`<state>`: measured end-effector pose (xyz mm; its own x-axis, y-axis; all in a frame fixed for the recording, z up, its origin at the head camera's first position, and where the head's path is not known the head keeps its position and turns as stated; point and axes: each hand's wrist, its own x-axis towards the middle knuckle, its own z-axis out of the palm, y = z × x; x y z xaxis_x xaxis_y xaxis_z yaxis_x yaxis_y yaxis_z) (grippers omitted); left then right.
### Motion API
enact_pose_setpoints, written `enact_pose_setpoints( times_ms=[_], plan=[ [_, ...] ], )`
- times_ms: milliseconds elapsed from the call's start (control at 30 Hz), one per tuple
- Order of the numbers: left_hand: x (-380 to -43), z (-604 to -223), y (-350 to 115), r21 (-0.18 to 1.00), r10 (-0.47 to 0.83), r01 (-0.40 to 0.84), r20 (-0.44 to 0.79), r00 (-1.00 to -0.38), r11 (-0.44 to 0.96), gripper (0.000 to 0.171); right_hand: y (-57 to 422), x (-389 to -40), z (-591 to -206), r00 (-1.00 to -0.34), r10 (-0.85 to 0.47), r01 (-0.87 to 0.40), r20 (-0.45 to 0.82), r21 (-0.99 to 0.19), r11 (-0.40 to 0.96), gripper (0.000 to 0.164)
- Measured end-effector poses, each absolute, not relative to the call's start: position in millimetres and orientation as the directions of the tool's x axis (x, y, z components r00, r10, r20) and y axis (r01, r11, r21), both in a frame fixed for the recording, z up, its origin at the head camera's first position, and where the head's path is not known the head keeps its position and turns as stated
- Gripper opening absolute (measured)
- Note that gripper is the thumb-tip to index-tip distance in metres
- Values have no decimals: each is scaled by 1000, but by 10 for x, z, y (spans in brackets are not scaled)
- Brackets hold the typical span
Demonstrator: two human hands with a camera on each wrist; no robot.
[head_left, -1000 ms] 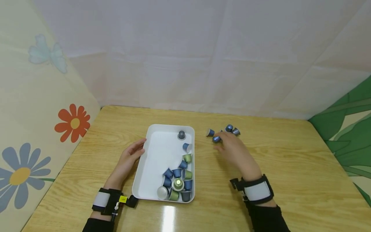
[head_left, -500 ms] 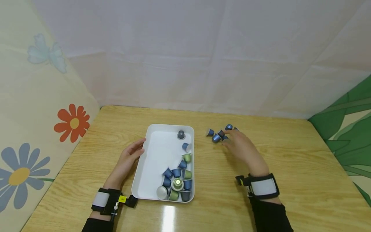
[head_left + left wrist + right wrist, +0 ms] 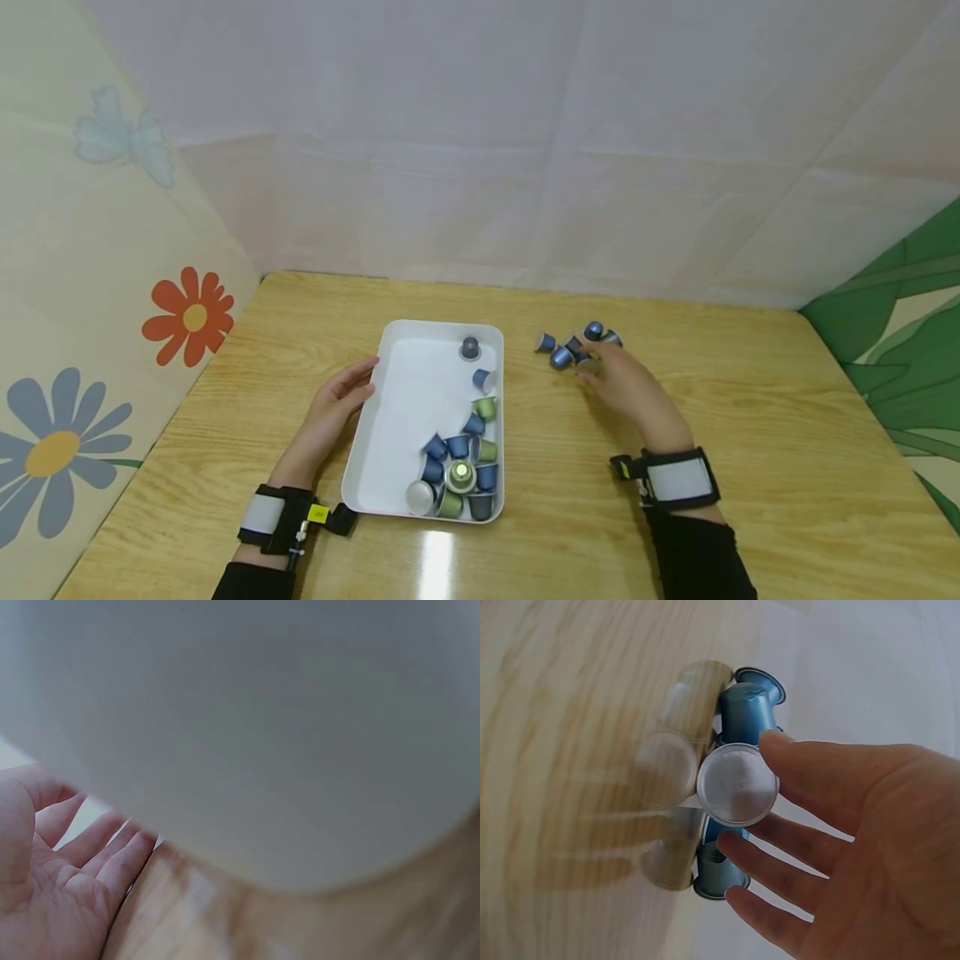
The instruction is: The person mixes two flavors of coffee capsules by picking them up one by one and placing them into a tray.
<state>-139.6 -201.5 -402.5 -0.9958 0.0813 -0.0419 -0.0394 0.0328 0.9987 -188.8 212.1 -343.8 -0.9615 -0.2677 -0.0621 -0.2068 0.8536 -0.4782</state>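
Right hand (image 3: 628,387) is at the small group of capsules on the desk (image 3: 765,417), to the right of the tray; thumb and index finger pinch one capsule (image 3: 737,785), its pale round lid facing the wrist camera, the other fingers spread loosely below. Body colour of the pinched capsule is hidden. Blue capsules (image 3: 561,357) lie close about it, some tipped on their sides; a dark capsule (image 3: 573,344) sits among them. Left hand (image 3: 333,412) is at the left side of the white tray (image 3: 397,417), fingers extended and relaxed, touching the edge rather than curled round it. In the tray, a grey capsule (image 3: 470,347) stands upright near the far right corner; blue and green capsules (image 3: 461,477) run along the right wall and bunch at the near right corner. Left wrist view mostly blocked by a blurred pale surface.
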Motion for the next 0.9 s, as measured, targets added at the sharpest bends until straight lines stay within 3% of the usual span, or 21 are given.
enact_pose_setpoints(
  times_ms=[900],
  plan=[
    [-1400,-4040,-2020,999,81,-39,-41,-996,31,46,2102,-1897,-3539,-952,-301,-245,-61,-444,862,36]
  ],
)
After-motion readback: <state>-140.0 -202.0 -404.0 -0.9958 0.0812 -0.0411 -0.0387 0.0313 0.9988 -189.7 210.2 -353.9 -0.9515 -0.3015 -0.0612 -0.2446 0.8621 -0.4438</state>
